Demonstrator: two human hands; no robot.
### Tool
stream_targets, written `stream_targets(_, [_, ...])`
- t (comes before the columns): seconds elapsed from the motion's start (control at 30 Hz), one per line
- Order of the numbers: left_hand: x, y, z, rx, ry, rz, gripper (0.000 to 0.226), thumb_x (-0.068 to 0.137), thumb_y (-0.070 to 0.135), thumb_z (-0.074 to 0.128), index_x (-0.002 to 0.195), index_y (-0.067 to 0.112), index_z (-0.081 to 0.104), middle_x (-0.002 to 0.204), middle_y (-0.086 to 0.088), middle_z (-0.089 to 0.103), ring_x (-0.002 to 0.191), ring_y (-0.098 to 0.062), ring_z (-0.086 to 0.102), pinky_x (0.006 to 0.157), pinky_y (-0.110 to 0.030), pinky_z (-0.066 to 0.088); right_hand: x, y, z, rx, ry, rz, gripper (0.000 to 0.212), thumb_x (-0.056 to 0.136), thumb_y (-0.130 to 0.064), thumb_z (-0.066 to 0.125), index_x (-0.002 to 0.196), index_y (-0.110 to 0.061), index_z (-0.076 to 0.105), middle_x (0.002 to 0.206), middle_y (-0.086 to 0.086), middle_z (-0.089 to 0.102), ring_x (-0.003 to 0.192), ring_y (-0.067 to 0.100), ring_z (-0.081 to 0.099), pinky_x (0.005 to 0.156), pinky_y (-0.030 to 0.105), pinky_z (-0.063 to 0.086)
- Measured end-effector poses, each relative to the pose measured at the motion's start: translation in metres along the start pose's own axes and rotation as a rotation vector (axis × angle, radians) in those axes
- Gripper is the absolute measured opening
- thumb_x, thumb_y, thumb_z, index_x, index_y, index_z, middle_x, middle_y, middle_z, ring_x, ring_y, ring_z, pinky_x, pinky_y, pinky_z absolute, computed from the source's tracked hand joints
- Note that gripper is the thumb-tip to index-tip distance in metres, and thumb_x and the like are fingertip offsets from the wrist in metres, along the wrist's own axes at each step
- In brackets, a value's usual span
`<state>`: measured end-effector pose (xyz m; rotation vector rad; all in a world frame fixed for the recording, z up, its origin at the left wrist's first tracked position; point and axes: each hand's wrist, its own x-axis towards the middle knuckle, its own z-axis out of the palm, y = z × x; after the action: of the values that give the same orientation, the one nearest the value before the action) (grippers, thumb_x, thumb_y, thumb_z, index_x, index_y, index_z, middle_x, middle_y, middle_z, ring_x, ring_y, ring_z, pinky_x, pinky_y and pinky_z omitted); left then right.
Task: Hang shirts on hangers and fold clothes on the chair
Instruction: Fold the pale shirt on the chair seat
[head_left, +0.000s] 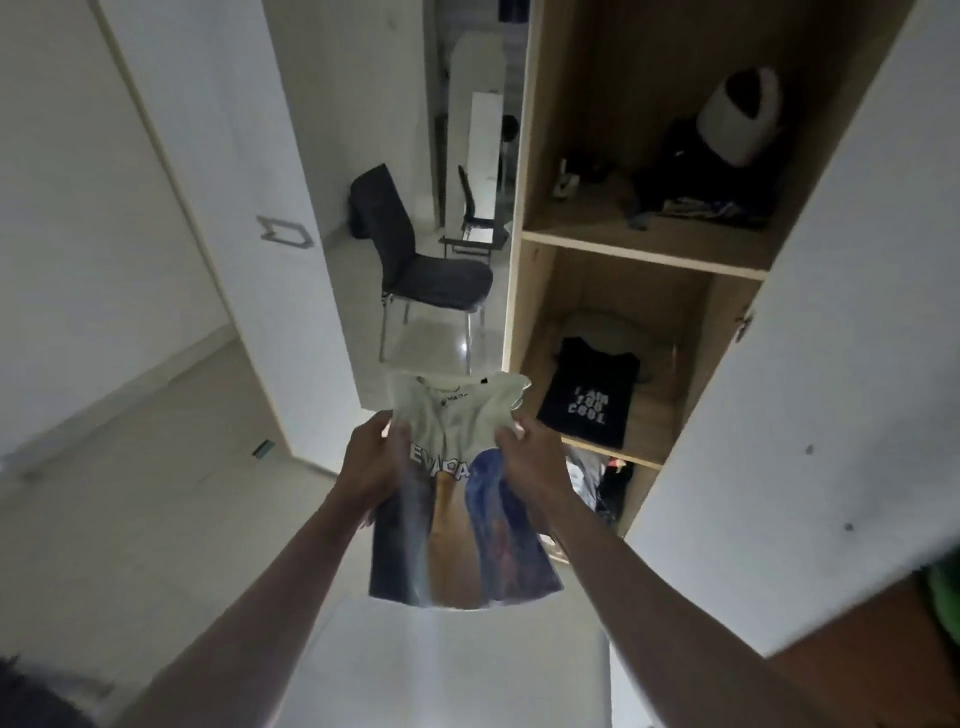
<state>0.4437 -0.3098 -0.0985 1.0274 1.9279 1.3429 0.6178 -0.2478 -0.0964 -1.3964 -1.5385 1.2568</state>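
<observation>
A folded cream T-shirt with a blue and orange print (457, 493) hangs in the air in front of me, collar end away from me. My left hand (375, 460) grips its left edge and my right hand (530, 457) grips its right edge, both near the chest lettering. A folded black T-shirt with white lettering (589, 397) lies on the wardrobe's middle shelf (639, 452), just right of my hands. The dark chair (415, 260) stands on the floor beyond, its seat bare. No hanger is visible.
The wooden wardrobe is open, with white doors at left (234, 208) and right (810, 415). Dark clothes and a white bundle (727, 156) sit on the upper shelf. More clothes (602, 483) fill the compartment below. A second chair (475, 218) stands farther back.
</observation>
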Motion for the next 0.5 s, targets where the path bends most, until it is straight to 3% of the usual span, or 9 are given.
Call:
stream_targets(0.1, [0.025,0.001,0.031,-0.01,-0.122,-0.003,0.028,0.099,0.035,0.051,0.104,0.017,0.072,0.097,0.001,0.075,0.093,-0.019,0.07,0.089,-0.046,0.056,0.011,0.008,-0.025,0.038,0.083,0.027,0.024,0.092,-0.019,0.053,0.11,-0.02,0.07,0.099,0.005,0.072,0.091,0.022,0.066,0.078,0.037,0.05])
stream_targets(0.23, [0.055,0.006,0.059,0.018,-0.263,0.046,0.029,0.102,0.028,0.049,0.111,0.011,0.071,0.103,-0.004,0.074,0.096,-0.021,0.069,0.087,-0.039,0.056,0.026,0.014,-0.039,0.038,0.177,0.097,0.027,0.096,-0.019,0.053,0.119,-0.017,0.067,0.112,0.0,0.07,0.098,0.019,0.065,0.082,0.033,0.05])
stream_targets(0.33, [0.083,0.003,0.069,0.036,-0.373,0.063,0.031,0.102,0.03,0.049,0.117,0.012,0.069,0.107,-0.004,0.072,0.099,-0.022,0.069,0.088,-0.04,0.055,0.036,0.018,-0.036,0.023,0.238,0.123,0.024,0.096,-0.018,0.052,0.113,-0.018,0.068,0.109,0.002,0.072,0.098,0.019,0.067,0.087,0.039,0.053])
stream_targets(0.43, [0.104,0.004,0.078,0.005,-0.487,0.02,0.03,0.102,0.034,0.049,0.117,0.016,0.068,0.106,0.0,0.072,0.097,-0.019,0.07,0.089,-0.042,0.057,0.044,0.017,-0.034,0.007,0.307,0.147,0.015,0.099,-0.015,0.05,0.101,-0.023,0.062,0.096,-0.004,0.067,0.085,0.009,0.063,0.072,0.018,0.048])
stream_targets(0.5, [0.123,0.002,0.087,-0.009,-0.569,0.003,0.03,0.103,0.035,0.049,0.12,0.017,0.066,0.108,-0.001,0.072,0.097,-0.019,0.07,0.089,-0.043,0.057,0.053,0.016,-0.03,0.017,0.366,0.159,0.015,0.101,-0.014,0.049,0.1,-0.026,0.058,0.095,-0.002,0.066,0.083,0.011,0.062,0.072,0.016,0.049])
